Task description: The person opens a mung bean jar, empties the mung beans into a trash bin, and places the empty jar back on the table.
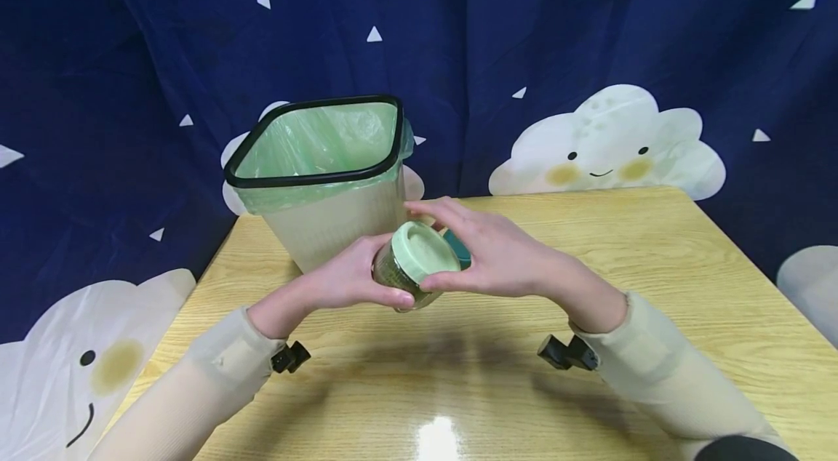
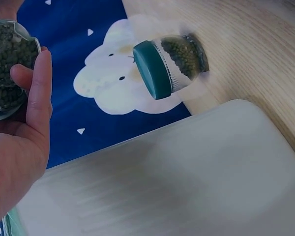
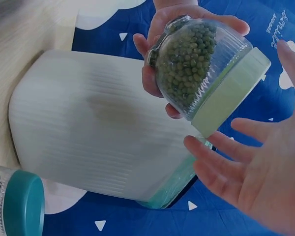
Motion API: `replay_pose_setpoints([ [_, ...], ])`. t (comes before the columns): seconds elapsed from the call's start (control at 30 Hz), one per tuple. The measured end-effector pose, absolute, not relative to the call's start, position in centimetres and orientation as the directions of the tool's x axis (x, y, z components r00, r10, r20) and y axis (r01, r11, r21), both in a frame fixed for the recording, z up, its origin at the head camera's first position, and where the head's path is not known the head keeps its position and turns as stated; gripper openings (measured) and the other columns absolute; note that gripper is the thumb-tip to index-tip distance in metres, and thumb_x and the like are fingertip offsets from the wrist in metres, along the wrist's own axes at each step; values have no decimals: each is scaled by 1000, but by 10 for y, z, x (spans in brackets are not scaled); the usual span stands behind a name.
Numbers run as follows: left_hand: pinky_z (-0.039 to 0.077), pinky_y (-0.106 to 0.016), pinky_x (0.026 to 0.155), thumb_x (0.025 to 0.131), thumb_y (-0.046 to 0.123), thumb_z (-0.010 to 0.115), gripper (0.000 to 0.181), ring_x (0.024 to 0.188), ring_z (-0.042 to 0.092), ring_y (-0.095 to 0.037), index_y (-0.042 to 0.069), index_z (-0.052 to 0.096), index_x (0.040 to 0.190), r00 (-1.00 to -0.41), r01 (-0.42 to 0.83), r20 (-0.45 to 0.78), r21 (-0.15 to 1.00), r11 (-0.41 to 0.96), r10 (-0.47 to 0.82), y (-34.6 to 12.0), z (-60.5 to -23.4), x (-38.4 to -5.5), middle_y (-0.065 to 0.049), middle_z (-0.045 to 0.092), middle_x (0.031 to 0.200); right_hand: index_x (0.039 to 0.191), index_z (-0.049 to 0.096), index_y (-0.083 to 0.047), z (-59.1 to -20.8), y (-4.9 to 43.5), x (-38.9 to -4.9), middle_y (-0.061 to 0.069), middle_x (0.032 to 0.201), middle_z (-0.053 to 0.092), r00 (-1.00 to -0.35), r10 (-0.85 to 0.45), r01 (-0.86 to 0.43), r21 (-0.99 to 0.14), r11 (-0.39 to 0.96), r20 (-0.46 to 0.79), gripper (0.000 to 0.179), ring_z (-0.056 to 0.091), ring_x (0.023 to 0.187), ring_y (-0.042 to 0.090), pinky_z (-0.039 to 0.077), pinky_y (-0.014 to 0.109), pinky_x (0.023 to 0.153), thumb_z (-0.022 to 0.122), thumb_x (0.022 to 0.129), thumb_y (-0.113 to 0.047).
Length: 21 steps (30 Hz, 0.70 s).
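My left hand (image 1: 356, 275) holds a clear jar (image 3: 187, 64) of small green beans round its body. The jar is tilted, with its pale green lid (image 1: 425, 251) facing up and to the right. My right hand (image 1: 497, 250) is spread around the lid, thumb low in front and fingers behind. In the right wrist view its fingers (image 3: 226, 167) are loosely bent, fingertips right at the lid's edge. Behind my right hand stands a second jar (image 2: 184, 61) with a dark teal lid (image 2: 152, 70), mostly hidden in the head view.
A whitish trash bin (image 1: 334, 221) with a black rim (image 1: 314, 177) and a green plastic liner (image 1: 353, 134) stands at the back left of the wooden table (image 1: 589, 228). A dark blue curtain (image 1: 445, 46) with clouds and triangles hangs behind.
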<state>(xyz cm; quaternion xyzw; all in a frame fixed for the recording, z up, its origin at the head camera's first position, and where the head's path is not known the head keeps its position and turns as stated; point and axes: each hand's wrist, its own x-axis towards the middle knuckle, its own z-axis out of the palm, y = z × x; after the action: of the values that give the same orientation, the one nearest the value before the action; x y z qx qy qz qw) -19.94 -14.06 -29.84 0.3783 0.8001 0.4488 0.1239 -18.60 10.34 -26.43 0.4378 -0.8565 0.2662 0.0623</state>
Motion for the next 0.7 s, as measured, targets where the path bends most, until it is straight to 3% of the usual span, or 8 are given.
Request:
replay_pose_setpoints([
  [0.17, 52, -36, 82, 74, 23, 80, 54, 90, 62, -18, 4, 58, 119, -685, 488, 135, 814, 314, 716, -140, -299, -199, -2, 66, 101, 147, 39, -24, -265, 101, -186, -9, 128, 51, -633, -693, -769, -383, 511, 345, 76, 55, 98, 8, 49, 33, 76, 69, 83, -54],
  [0.37, 52, -35, 81, 75, 22, 81, 53, 90, 62, -18, 4, 57, 119, -694, 484, 124, 810, 332, 709, -141, -299, -198, -2, 66, 100, 142, 46, -22, -266, 98, -184, -4, 133, 49, -657, -686, -748, -385, 541, 312, 74, 57, 98, 14, 49, 37, 80, 71, 81, -56],
  [0.7, 52, -35, 81, 75, 23, 81, 53, 89, 62, -17, 5, 58, 118, -689, 484, 116, 808, 335, 715, -141, -300, -199, -1, 66, 99, 143, 44, -21, -269, 100, -186, -4, 134, 48, -602, -729, -790, -378, 483, 327, 73, 55, 106, 14, 48, 37, 85, 71, 83, -51],
])
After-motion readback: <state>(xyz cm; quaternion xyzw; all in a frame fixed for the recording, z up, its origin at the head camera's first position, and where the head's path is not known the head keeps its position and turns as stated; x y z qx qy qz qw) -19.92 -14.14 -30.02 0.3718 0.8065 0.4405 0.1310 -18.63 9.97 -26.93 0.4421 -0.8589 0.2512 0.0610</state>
